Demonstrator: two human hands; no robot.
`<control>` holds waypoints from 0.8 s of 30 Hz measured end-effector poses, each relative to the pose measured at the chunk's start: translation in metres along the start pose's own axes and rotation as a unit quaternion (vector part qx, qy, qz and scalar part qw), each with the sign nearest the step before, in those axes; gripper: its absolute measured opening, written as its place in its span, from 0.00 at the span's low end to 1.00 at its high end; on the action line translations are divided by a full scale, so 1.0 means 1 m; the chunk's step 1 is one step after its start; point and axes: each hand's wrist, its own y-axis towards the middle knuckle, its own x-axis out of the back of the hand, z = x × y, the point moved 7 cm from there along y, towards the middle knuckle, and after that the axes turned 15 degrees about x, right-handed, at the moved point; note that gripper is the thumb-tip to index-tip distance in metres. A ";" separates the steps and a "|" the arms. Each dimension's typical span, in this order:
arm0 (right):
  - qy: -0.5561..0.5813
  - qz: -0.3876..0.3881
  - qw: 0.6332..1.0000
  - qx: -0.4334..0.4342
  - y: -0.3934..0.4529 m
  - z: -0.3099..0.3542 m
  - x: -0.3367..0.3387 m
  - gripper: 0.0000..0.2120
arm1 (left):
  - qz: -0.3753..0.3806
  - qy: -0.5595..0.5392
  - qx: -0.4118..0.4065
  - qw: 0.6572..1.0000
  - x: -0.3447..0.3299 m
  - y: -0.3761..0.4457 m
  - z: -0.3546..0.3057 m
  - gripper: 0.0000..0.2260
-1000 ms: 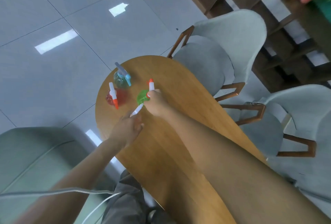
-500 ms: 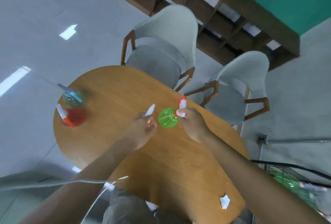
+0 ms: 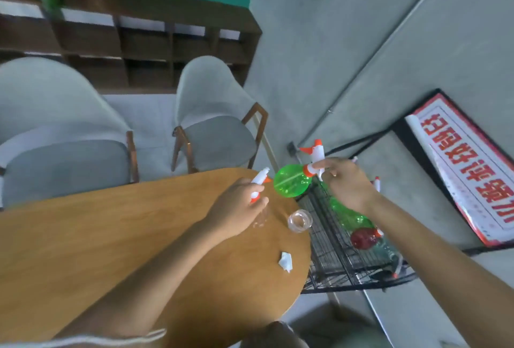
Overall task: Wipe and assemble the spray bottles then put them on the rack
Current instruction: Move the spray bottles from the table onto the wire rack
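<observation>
While right hand (image 3: 349, 183) grips green bottle (image 3: 292, 184) by neck, bottle hangs past table (image 3: 111, 236) edge, over black wire rack (image 3: 347, 261) at right. Left hand (image 3: 239, 208) holds loose spray head (image 3: 258, 183) above table. Lower bottle slowly into free rack space, clear of green and red bottles already there; set upright, release only once steady.

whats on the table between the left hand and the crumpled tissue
In the head view, only a clear empty jar sits between the left hand and the tissue.
</observation>
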 end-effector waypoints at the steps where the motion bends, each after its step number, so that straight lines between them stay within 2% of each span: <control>1: -0.008 -0.015 1.000 -0.019 -0.008 -0.021 0.019 0.15 | 0.017 0.005 -0.024 1.000 -0.013 0.006 -0.024 0.19; 6: -0.022 -0.034 0.993 -0.114 -0.056 -0.138 0.084 0.16 | 0.106 0.049 -0.114 0.987 -0.102 0.031 -0.129 0.21; 10: -0.054 0.003 0.986 -0.158 -0.092 -0.227 0.106 0.14 | 0.157 0.078 -0.138 0.975 -0.182 0.049 -0.191 0.22; 17: -0.066 0.104 0.974 -0.189 -0.140 -0.359 0.067 0.15 | 0.226 0.149 -0.125 0.954 -0.318 0.083 -0.241 0.26; 24: -0.010 0.186 0.961 -0.206 -0.143 -0.434 0.013 0.20 | 0.267 0.199 -0.065 0.941 -0.397 0.113 -0.240 0.27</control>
